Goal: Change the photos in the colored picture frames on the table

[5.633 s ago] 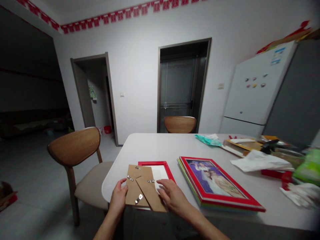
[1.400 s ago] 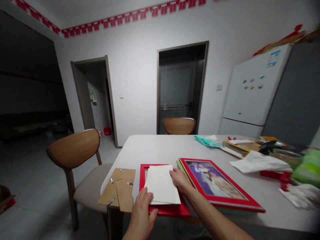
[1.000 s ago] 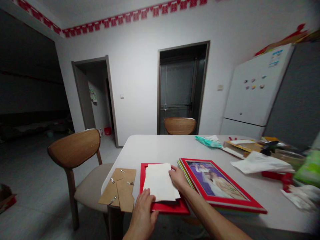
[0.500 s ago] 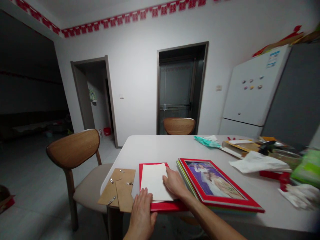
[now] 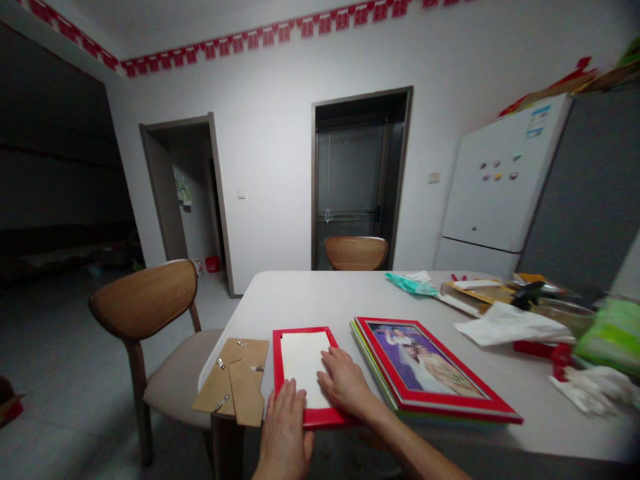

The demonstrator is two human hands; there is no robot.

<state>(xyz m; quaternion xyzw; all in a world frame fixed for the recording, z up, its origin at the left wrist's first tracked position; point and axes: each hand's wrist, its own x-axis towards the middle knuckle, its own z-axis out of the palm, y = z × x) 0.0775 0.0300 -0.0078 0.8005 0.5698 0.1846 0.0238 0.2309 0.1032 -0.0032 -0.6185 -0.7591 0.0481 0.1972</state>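
Note:
A small red photo frame (image 5: 327,419) lies face down near the table's front edge, with a white sheet (image 5: 303,363) sitting inside its border. My left hand (image 5: 286,427) rests on the frame's lower left corner, fingers stretched out, the thumb near the bottom edge. My right hand (image 5: 346,385) lies across the right side, fingertips apart on the white sheet. Left of the frame is a brown backing board (image 5: 235,380) with metal clips and a stand flap. To the right, a larger red picture frame (image 5: 440,367) holding a photo lies on top of other frames.
A white table (image 5: 310,300) carries a teal packet (image 5: 413,285), white paper (image 5: 510,323), a green bag (image 5: 610,340) and a white glove-like cloth (image 5: 595,390) on its right. Wooden chairs stand at the left (image 5: 150,300) and far side (image 5: 356,253).
The white sheet has settled within the red border, which now shows on all sides. My right hand has shifted slightly down and left, its fingers now more spread. My left hand stays at the corner.

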